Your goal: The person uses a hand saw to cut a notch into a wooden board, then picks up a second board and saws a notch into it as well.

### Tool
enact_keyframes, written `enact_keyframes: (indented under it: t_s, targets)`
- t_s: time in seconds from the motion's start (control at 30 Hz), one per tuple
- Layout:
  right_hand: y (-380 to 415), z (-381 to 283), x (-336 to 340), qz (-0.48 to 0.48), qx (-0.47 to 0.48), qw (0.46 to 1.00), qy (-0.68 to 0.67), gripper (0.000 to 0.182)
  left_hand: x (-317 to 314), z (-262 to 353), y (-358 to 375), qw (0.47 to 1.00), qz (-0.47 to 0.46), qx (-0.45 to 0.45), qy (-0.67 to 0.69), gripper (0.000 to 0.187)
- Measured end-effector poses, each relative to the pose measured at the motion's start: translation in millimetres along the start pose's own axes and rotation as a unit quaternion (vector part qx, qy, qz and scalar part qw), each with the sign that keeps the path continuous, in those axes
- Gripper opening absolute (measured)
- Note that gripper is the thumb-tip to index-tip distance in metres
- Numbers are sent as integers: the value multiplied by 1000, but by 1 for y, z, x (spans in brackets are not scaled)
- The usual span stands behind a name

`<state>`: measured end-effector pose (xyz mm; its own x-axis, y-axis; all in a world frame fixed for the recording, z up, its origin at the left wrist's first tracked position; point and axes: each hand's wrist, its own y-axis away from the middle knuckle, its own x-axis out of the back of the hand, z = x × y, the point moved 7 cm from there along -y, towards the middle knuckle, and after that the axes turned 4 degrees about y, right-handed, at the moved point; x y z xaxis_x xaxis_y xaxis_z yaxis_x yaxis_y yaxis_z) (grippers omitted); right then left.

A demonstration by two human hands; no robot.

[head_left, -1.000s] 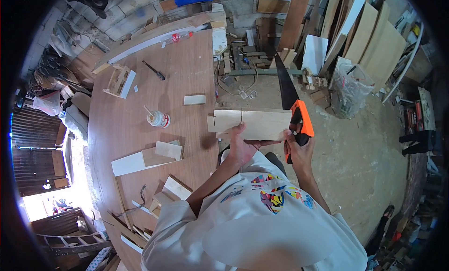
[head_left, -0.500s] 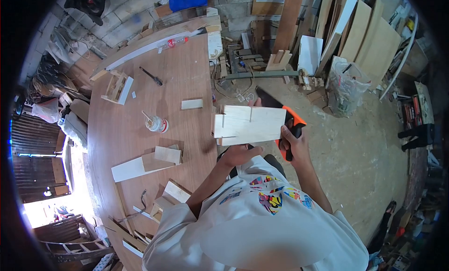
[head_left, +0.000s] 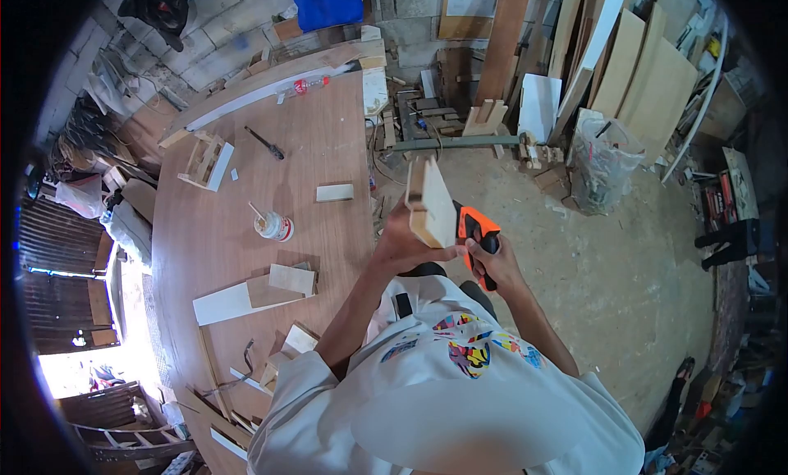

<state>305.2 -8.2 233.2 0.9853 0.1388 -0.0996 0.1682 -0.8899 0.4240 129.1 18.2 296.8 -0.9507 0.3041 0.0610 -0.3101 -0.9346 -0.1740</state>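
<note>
Board [head_left: 437,203] is standing steeply tilted in the air above the person's lap, just off the table's edge, with its narrow end facing the body and a dark notch showing there. The left hand [head_left: 400,239] is curling partly closed around its lower side, and the thumb is reaching across beneath that end. The right hand [head_left: 502,266] is wrapping tightly around the saw's orange-and-black handle [head_left: 481,229], just beside the wood; the board is hiding most of the blade, so whether its teeth are touching cannot be told.

Turning the piece well, I judge, is calling for a firm left grip low on the wood, fingertips out of the blade's line, and a quiet right wrist, since the hands are nearly meeting.

Farther out, a small block [head_left: 335,193], a jar [head_left: 280,227] and a dark tool [head_left: 264,143] are lying or standing on the tabletop [head_left: 320,147].
</note>
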Motion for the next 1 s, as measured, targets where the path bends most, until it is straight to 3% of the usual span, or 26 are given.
enact_keyframes:
  t_s: [0.03,0.1,0.17,0.23,0.3,0.4,0.77,1.0]
  targets:
    - [-2,3,2,4,-1,999,53,20,7,0,0,998,41,18,42,75]
    - [-6,17,7,14,1,998,60,18,14,8,1,999,34,27,0,79]
    - [-10,29,15,26,3,997,68,17,23,33,1,975,64,-104,-186,77]
    - [-11,41,27,64,-12,995,80,15,26,37,4,970,82,-77,-215,75]
    - [-16,57,40,75,-13,993,89,15,27,43,8,925,107,-75,-356,80]
    - [-21,84,64,99,-27,989,102,15,22,39,11,898,83,-37,-430,83]
    - [-21,199,133,158,-43,976,146,12,13,33,19,892,89,-51,-441,86]
    - [-7,224,143,183,-91,968,143,14,13,30,24,901,111,-82,-410,91]
